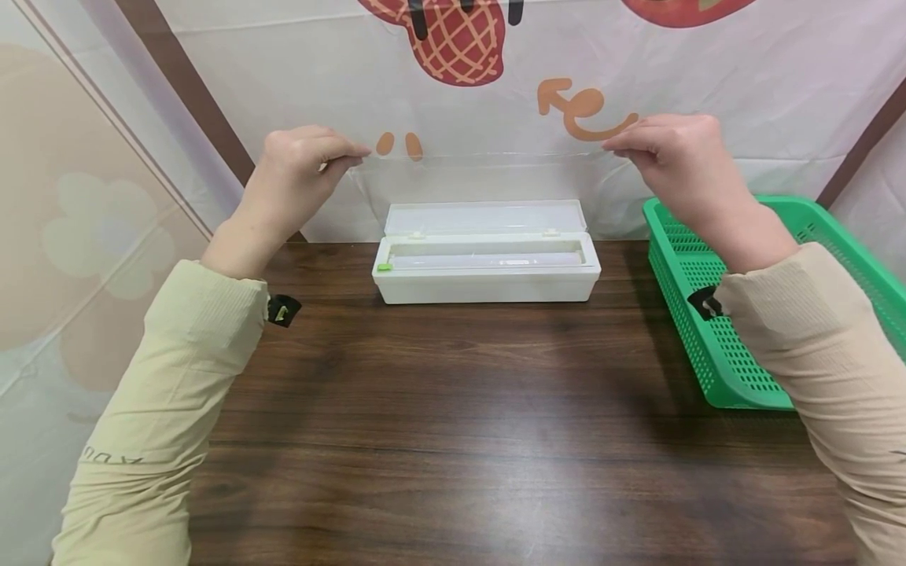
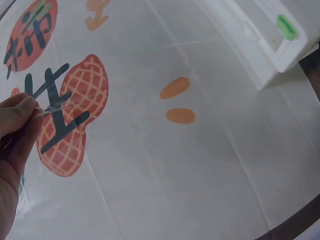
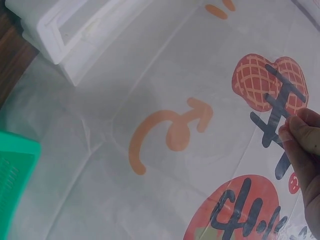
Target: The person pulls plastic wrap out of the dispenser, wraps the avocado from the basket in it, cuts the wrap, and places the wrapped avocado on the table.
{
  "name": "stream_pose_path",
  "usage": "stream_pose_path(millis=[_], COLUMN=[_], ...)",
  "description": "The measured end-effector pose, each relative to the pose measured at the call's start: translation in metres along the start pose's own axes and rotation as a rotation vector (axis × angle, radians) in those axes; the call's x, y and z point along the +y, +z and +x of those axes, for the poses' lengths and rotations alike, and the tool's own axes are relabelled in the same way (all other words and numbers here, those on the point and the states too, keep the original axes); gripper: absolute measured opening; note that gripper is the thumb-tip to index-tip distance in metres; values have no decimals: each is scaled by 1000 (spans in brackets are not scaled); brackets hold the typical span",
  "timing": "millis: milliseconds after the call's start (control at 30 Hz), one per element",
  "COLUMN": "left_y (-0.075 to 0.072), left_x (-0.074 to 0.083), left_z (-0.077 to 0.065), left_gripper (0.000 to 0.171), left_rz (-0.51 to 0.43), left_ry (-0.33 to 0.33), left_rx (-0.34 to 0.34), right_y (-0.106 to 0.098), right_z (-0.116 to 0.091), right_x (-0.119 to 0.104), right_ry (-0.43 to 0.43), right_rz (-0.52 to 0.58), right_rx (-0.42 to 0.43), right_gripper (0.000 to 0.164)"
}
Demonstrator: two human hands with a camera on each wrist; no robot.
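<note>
My left hand (image 1: 300,169) and right hand (image 1: 683,161) are raised at about the same height in the head view. Each pinches one corner of a clear sheet of plastic wrap (image 1: 488,155) between thumb and fingers, and its top edge runs taut across the gap. A gathered bit of the wrap (image 2: 56,109) shows at the left fingertips in the left wrist view. Below and behind the sheet stands a white plastic wrap dispenser (image 1: 484,288). Its lid (image 1: 484,217) is flipped up against the back, a roll (image 1: 439,260) lies inside, and a green slider (image 1: 384,267) sits at its left end.
A green perforated basket (image 1: 736,393) stands on the right, under the right forearm. Dark wood tabletop (image 1: 453,409) spreads in front of the dispenser. A white printed sheet (image 1: 283,71) hangs behind, and another covers the left side.
</note>
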State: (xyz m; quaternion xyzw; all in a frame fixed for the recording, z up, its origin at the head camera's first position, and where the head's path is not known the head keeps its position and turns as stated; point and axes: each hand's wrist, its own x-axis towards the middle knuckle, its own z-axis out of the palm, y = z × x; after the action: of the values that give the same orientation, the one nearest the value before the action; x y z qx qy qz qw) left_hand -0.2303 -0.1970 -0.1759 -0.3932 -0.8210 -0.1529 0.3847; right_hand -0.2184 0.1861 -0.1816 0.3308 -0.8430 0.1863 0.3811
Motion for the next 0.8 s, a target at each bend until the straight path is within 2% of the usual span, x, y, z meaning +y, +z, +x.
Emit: stream_pose_path(millis=[167, 333, 500, 800], left_y=[-1, -3, -5, -8], left_x=[3, 4, 4, 4], left_z=[1, 2, 3, 5], left_gripper=[10, 10, 9, 9], left_rz=[-8, -11, 3, 12], left_ry=[-17, -15, 9, 15], left_rx=[11, 22, 24, 31], right_y=[-1, -2, -5, -8], right_z=[0, 1, 1, 3], right_x=[-2, -1, -2, -4], right_ry=[15, -5, -42, -45], right_rz=[21, 18, -3, 3], right_rx=[29, 34, 28, 35], right_gripper=[13, 14, 14, 15])
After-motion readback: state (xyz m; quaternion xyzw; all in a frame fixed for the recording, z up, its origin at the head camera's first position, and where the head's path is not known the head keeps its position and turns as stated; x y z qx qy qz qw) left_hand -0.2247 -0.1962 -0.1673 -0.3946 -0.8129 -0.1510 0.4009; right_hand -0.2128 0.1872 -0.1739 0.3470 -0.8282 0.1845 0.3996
